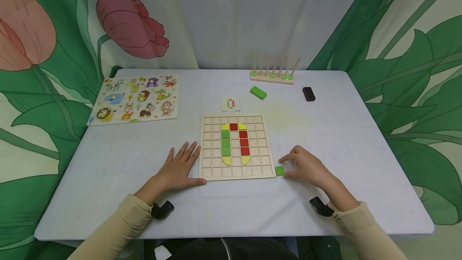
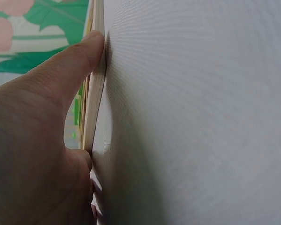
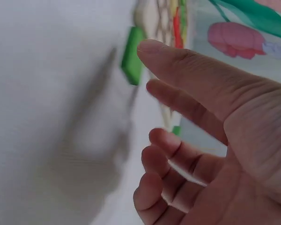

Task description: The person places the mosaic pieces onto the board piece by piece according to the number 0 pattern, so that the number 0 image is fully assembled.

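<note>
The grid board [image 1: 236, 147] holds green, red and yellow tiles in an oval in its middle cells. The left hand [image 1: 179, 167] lies flat, fingers spread, touching the board's edge at 9 o'clock. The right hand [image 1: 306, 167] holds nothing, fingers loosely bent, and touches the green tile [image 1: 279, 170] on the table [image 1: 108, 163] beside the board's corner at 4 o'clock.

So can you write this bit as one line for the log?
left hand flat beside grid board | right hand at green tile | tile on table, off board
</note>
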Motion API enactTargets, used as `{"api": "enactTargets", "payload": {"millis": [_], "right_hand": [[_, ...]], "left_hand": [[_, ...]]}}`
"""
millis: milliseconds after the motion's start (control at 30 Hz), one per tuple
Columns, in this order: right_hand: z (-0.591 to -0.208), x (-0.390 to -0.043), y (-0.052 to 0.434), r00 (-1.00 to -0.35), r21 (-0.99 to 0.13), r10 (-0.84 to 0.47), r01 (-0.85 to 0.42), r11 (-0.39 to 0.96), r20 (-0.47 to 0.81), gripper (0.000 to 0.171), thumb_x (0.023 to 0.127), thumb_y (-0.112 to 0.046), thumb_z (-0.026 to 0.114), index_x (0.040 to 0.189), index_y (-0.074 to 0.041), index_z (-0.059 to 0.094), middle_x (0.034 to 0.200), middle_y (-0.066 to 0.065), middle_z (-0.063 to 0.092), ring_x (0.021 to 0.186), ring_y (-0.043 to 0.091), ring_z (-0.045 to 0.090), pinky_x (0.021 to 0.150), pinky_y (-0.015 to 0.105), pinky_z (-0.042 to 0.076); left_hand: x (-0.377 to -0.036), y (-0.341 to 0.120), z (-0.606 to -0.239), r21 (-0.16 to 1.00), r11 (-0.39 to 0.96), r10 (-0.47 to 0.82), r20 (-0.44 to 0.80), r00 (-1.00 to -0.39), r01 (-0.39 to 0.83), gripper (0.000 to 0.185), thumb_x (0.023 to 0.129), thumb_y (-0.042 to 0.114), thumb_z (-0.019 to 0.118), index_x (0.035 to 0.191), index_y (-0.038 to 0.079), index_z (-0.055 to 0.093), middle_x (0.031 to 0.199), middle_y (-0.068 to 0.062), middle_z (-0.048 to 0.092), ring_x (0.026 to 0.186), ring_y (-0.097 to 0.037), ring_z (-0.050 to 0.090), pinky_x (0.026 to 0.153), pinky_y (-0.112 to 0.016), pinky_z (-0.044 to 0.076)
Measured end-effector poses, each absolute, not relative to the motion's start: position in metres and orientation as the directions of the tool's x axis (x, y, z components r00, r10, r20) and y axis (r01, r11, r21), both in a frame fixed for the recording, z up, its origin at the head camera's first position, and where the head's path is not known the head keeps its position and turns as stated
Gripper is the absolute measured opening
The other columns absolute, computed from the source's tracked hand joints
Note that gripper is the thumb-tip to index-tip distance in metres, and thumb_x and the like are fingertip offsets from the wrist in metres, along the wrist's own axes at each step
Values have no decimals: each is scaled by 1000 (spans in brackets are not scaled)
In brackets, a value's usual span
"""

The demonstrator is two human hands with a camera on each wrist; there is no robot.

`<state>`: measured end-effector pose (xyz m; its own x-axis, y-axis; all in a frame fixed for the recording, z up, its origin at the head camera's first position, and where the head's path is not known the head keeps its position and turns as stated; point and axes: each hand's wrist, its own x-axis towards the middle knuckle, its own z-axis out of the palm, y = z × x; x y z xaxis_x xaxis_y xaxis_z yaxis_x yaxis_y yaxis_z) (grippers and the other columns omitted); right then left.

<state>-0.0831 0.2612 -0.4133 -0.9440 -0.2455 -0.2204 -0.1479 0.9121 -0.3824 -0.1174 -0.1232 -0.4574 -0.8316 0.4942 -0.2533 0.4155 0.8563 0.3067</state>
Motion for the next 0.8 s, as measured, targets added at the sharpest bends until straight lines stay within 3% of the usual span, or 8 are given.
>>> {"api": "enactTargets", "payload": {"millis": [433,800], "right_hand": [[-426,-76,257,-958,-301,-264,-222,927,-107,22,70,-15,80,92,-13,75,92,1,54,80,13,50,65,28,44],[-427,-79,258,-960,-265,-269,-242,933,-73,21,67,-24,82,85,-17,73,93,0,54,84,16,52,66,31,46]], "left_hand": [[-116,-124,-459,311,853,496,-239,-835,418,107,75,74,55,153,14,13,161,-8,8,148,-33,1,112,-66,3],[-116,-124,-457,310,853,497,-235,-835,420,106,75,73,56,153,14,13,161,-8,8,148,-33,1,112,-66,3]]}}
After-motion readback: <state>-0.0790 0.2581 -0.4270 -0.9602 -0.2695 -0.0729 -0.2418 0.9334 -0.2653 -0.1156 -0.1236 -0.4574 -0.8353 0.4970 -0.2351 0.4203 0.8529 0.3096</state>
